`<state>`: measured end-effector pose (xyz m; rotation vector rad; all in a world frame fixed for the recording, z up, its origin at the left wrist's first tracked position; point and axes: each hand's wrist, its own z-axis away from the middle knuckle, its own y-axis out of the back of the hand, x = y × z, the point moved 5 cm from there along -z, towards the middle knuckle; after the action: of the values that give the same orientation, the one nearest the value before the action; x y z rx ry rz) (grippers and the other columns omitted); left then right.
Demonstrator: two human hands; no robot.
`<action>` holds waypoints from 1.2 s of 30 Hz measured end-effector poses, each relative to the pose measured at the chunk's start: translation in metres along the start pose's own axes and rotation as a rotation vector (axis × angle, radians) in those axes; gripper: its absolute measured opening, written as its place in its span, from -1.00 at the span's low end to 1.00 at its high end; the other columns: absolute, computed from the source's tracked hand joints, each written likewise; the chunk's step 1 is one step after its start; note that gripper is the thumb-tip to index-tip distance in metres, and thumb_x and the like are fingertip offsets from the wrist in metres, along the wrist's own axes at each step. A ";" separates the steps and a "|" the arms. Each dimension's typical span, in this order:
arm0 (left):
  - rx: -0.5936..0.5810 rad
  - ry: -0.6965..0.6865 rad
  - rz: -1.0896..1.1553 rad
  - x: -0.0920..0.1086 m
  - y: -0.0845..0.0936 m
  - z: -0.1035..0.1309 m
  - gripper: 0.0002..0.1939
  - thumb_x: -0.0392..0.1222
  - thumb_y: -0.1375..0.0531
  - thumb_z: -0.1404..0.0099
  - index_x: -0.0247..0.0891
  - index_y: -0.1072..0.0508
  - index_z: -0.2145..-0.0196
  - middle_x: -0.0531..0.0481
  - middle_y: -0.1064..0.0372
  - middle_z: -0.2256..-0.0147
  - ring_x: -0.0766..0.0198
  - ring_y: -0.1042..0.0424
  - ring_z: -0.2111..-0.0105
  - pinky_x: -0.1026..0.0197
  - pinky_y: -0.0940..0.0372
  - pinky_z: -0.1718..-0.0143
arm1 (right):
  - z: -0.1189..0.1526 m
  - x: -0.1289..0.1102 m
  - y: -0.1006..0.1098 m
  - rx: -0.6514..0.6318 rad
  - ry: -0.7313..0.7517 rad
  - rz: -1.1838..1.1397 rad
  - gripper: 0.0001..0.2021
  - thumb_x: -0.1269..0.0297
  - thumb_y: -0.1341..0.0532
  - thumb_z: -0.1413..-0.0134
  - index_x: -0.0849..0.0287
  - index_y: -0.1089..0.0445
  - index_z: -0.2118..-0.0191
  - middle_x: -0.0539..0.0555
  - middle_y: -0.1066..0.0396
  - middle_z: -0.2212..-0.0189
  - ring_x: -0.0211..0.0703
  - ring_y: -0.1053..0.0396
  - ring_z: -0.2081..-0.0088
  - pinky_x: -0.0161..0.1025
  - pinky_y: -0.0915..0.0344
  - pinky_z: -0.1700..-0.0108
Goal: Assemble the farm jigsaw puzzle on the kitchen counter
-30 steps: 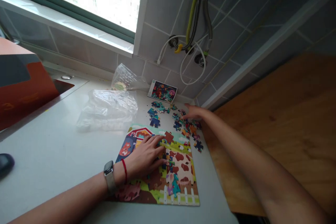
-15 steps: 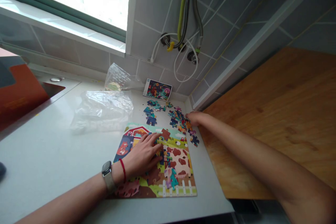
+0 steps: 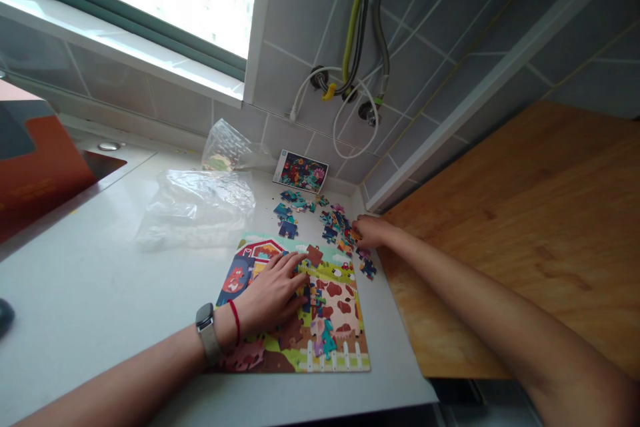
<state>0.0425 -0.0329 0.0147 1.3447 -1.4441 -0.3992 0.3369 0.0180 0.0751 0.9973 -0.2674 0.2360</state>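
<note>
My left hand [image 3: 275,292] lies palm down with spread fingers on the picture puzzle board [image 3: 343,340], which shows a barn, a spotted cow and a white fence. Some loose pieces rest on this board, among them a brown piece [image 3: 314,255] past my fingertips and a teal one [image 3: 329,339] near the fence. At the right edge of the counter, my right hand [image 3: 371,231] has its fingers curled down onto a pile of dark, colourful jigsaw puzzle pieces [image 3: 338,221]. The fingertips close on a piece there, though the hand partly hides it.
Behind the pieces, a small picture card [image 3: 301,172] leans on the tiled wall. Clear plastic bags [image 3: 200,203] lie to the left. More pieces [image 3: 287,227] are scattered below the card. A wooden panel [image 3: 500,247] borders the right side; an orange box [image 3: 40,167] stands far left.
My right hand has shifted slightly at the pile, its fingers now covering pieces that showed before. My left hand stays on the board. The view has tilted a little.
</note>
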 end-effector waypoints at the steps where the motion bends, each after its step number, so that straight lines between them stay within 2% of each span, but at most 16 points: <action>1: -0.002 -0.002 -0.002 0.000 0.000 0.000 -0.83 -0.16 -0.22 -0.44 -0.20 -0.50 0.06 -0.29 -0.24 -0.30 -0.23 -0.26 -0.29 -0.34 -0.21 -0.27 | -0.002 0.001 0.003 0.002 -0.003 -0.004 -0.61 0.19 -0.44 0.01 0.11 -0.57 0.02 0.28 -0.53 -0.05 0.21 -0.52 -0.04 -0.14 -0.41 0.04; 5: -0.028 -0.008 -0.010 0.001 0.001 -0.001 -0.83 -0.16 -0.19 -0.46 -0.22 -0.49 0.06 -0.32 -0.25 -0.29 -0.23 -0.26 -0.28 -0.35 -0.21 -0.27 | -0.007 0.005 0.010 0.013 -0.026 -0.032 -0.78 0.25 -0.37 -0.10 0.10 -0.59 0.11 0.23 -0.59 0.05 0.15 -0.55 0.01 -0.19 -0.39 0.09; 7: -0.034 -0.004 -0.010 0.001 0.001 -0.001 -0.83 -0.15 -0.19 -0.46 -0.22 -0.49 0.05 -0.31 -0.26 -0.29 -0.22 -0.26 -0.28 -0.34 -0.20 -0.27 | -0.009 0.004 0.009 0.013 -0.031 -0.052 -0.72 0.20 -0.42 -0.06 0.10 -0.59 0.08 0.22 -0.60 0.05 0.16 -0.55 0.00 -0.21 -0.39 0.10; 10: -0.016 -0.002 0.000 0.001 0.001 0.000 -0.83 -0.15 -0.21 -0.45 -0.21 -0.49 0.05 -0.28 -0.29 -0.27 -0.18 -0.26 -0.28 -0.32 -0.18 -0.30 | -0.011 -0.003 0.002 0.019 -0.027 -0.087 -0.52 0.01 -0.50 0.05 0.10 -0.58 0.02 0.24 -0.57 -0.03 0.19 -0.54 -0.02 -0.20 -0.40 0.09; 12: -0.011 -0.001 0.003 0.001 0.001 0.000 -0.83 -0.15 -0.23 -0.44 -0.20 -0.49 0.04 -0.26 -0.29 -0.26 -0.17 -0.25 -0.29 -0.31 -0.18 -0.30 | -0.014 -0.006 -0.002 0.032 -0.033 -0.107 -0.49 -0.03 -0.49 0.06 0.11 -0.57 0.00 0.25 -0.55 -0.07 0.20 -0.53 -0.04 -0.20 -0.40 0.07; 16: -0.034 0.003 -0.003 0.002 0.004 -0.001 -0.82 -0.14 -0.25 -0.43 -0.20 -0.50 0.05 -0.25 -0.30 -0.26 -0.17 -0.26 -0.29 -0.30 -0.18 -0.31 | -0.020 -0.004 -0.007 0.034 -0.067 -0.155 -0.57 0.12 -0.49 0.06 0.09 -0.57 0.03 0.18 -0.60 0.01 0.12 -0.56 0.02 -0.25 -0.40 0.10; 19: -0.055 0.007 -0.009 0.003 0.006 -0.002 -0.79 -0.12 -0.25 -0.44 -0.20 -0.51 0.01 -0.27 -0.28 -0.27 -0.18 -0.25 -0.30 -0.31 -0.18 -0.31 | -0.023 0.000 -0.008 0.039 -0.090 -0.191 -0.50 0.19 -0.50 0.10 0.11 -0.54 -0.03 0.16 -0.62 0.03 0.08 -0.57 0.05 -0.27 -0.40 0.11; 23: -0.080 0.022 -0.036 0.002 0.005 -0.002 -0.72 -0.10 -0.25 -0.45 -0.21 -0.49 -0.05 -0.29 -0.26 -0.29 -0.20 -0.24 -0.30 -0.31 -0.17 -0.32 | -0.025 0.001 -0.010 0.044 -0.085 -0.232 -0.46 0.23 -0.48 0.14 0.16 -0.54 -0.06 0.17 -0.64 0.10 0.11 -0.58 0.08 -0.25 -0.40 0.14; 28: -0.079 0.015 -0.047 0.002 0.005 -0.001 -0.73 -0.05 -0.24 -0.46 -0.21 -0.49 -0.01 -0.27 -0.26 -0.29 -0.17 -0.24 -0.30 -0.28 -0.15 -0.34 | -0.028 0.000 -0.016 0.055 -0.075 -0.317 -0.54 0.32 -0.44 0.20 0.22 -0.58 0.05 0.21 -0.64 0.20 0.18 -0.58 0.13 -0.19 -0.40 0.16; 32: -0.071 0.016 -0.047 0.002 0.004 -0.001 -0.73 -0.04 -0.25 -0.45 -0.23 -0.48 -0.01 -0.28 -0.27 -0.27 -0.16 -0.24 -0.30 -0.26 -0.15 -0.33 | -0.026 0.004 -0.019 0.093 -0.087 -0.474 -0.52 0.39 -0.41 0.24 0.25 -0.57 0.06 0.18 -0.63 0.21 0.13 -0.57 0.16 -0.20 -0.40 0.17; 36: -0.066 0.009 -0.047 0.001 0.003 -0.001 -0.71 -0.03 -0.25 -0.46 -0.24 -0.47 -0.03 -0.30 -0.28 -0.26 -0.17 -0.23 -0.30 -0.25 -0.16 -0.33 | -0.018 0.010 -0.017 0.158 -0.047 -0.704 -0.51 0.38 -0.38 0.17 0.23 -0.54 -0.01 0.13 -0.61 0.13 0.00 -0.55 0.11 -0.27 -0.42 0.12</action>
<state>0.0414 -0.0325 0.0182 1.3284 -1.3823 -0.4670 0.3537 0.0247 0.0555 1.1948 0.0718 -0.4132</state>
